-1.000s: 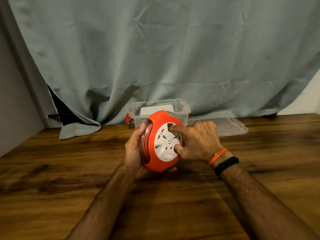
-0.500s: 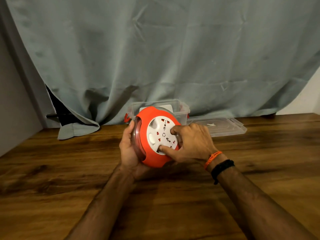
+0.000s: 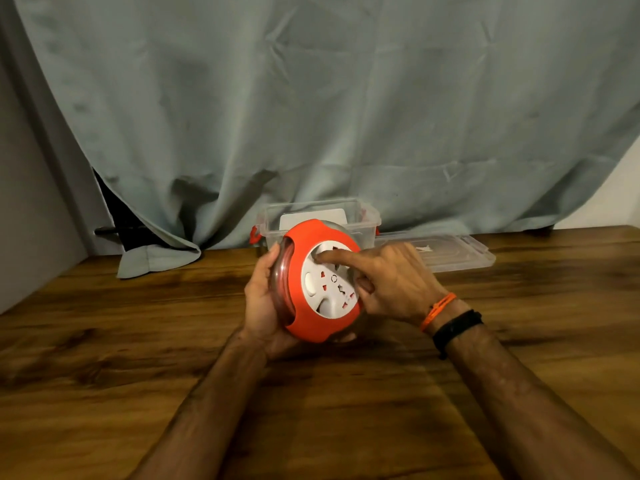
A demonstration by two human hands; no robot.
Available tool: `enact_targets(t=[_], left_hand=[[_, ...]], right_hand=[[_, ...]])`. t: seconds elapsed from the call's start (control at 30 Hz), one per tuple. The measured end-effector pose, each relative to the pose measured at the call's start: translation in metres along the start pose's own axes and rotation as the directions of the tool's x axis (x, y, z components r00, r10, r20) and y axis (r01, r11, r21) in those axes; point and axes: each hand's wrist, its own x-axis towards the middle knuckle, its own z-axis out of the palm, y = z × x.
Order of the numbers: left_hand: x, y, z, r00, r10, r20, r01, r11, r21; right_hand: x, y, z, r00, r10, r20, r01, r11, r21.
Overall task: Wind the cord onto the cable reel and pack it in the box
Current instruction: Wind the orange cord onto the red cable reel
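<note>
Cradling the round orange cable reel with the white socket face (image 3: 320, 282) from beneath and behind, the left hand (image 3: 266, 299) held it tilted above the brown wooden desk (image 3: 104, 358). Right hand (image 3: 391, 282) pressed its fingers onto the socket face. Clear plastic box with orange latches (image 3: 367, 220) stood open just behind the reel; its clear lid (image 3: 460, 252) lay flat right of the box.

box (image 3: 367, 220) partly behind reel (image 3: 304, 322)

Left hand (image 3: 265, 303) cupped, right hand (image 3: 394, 289) apparently pointing
</note>
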Motion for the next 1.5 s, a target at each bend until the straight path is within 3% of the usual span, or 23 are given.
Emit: enact_targets(t=[0.23,0.5,0.6,0.73,0.83,0.9,0.97,1.07,1.13,1.2,1.27,1.3,1.37,1.43,1.5], left_hand=[[-0.002,0.0,0.005,0.999,-0.039,0.004,0.038,0.998,0.057],[-0.002,-0.001,0.006,0.998,-0.049,-0.039,0.05,0.999,0.022],[-0.001,0.001,0.008,0.998,-0.054,0.014,0.054,0.998,-0.012],[-0.001,-0.001,0.003,0.981,-0.062,0.184,0.069,0.997,-0.033],[-0.002,-0.002,0.002,0.974,-0.018,0.226,0.04,0.995,-0.092],[-0.001,-0.002,0.004,0.98,-0.028,0.199,0.055,0.989,-0.134],[-0.001,-0.003,0.002,0.996,0.003,0.086,0.007,0.993,-0.119],[-0.002,0.0,0.0,0.991,0.064,-0.114,-0.076,0.992,-0.104],[-0.002,0.0,0.001,0.985,0.057,-0.162,-0.077,0.99,-0.117],[-0.003,0.001,0.003,0.991,0.044,-0.127,-0.061,0.99,-0.129],[-0.002,0.0,0.001,0.998,0.061,0.003,-0.06,0.991,-0.123],[-0.002,-0.002,0.003,0.991,0.078,0.107,-0.067,0.992,-0.107],[-0.003,-0.002,0.002,0.972,0.116,0.205,-0.083,0.983,-0.165],[-0.005,0.003,0.004,0.989,0.094,0.116,-0.071,0.98,-0.186],[-0.002,0.001,0.001,0.99,0.141,0.007,-0.136,0.97,-0.202]], right_hand=[[-0.004,0.006,0.0,0.999,0.012,-0.043,-0.02,0.982,-0.19],[-0.004,0.008,0.004,0.998,0.019,-0.068,-0.03,0.987,-0.159],[-0.001,0.004,0.004,0.996,-0.002,-0.087,-0.008,0.994,-0.11],[-0.001,0.009,0.002,0.996,-0.023,-0.092,0.024,1.0,0.009],[-0.002,0.016,0.008,0.989,0.08,-0.125,-0.055,0.981,0.188],[-0.004,0.022,0.014,0.958,0.229,-0.175,-0.14,0.899,0.414],[-0.004,0.029,0.018,0.903,0.389,-0.183,-0.208,0.768,0.606],[-0.004,0.035,0.022,0.783,0.601,-0.159,-0.323,0.612,0.722],[-0.001,0.037,0.024,0.655,0.755,-0.043,-0.5,0.475,0.724],[-0.001,0.039,0.028,0.529,0.831,0.173,-0.684,0.296,0.667],[-0.003,0.039,0.031,0.434,0.803,0.408,-0.751,0.073,0.656],[-0.004,0.039,0.031,0.408,0.782,0.471,-0.769,0.016,0.639],[-0.006,0.042,0.034,0.428,0.773,0.467,-0.81,0.1,0.577],[-0.005,0.043,0.032,0.508,0.737,0.445,-0.806,0.224,0.547],[-0.004,0.043,0.029,0.566,0.67,0.481,-0.778,0.241,0.58]])
